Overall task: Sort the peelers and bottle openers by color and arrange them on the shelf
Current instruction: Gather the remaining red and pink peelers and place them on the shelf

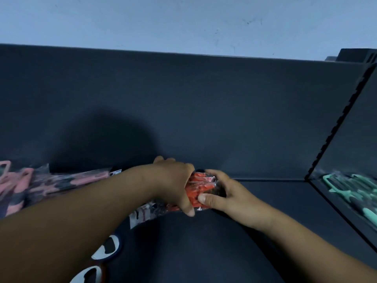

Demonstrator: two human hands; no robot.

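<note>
The dark shelf (244, 237) spreads beneath both hands, and its back panel (183, 99) rises just behind the fingers. A divider (338, 123) stands well right of the right fingers, with blurred teal peelers (350, 186) beyond it. Pink peelers (26, 180) lie well left of the left fingers. A bundle of wrapped orange peelers (199, 186) sits between the hands, close to the back panel. The left hand (175, 180) curls over its left end, thumb in front. The right hand (226, 193) grips its right end, thumb on the wrap. Under the left forearm, nearer than the fingers, lie a blue opener (108, 247) and a red opener (89, 273).
</note>
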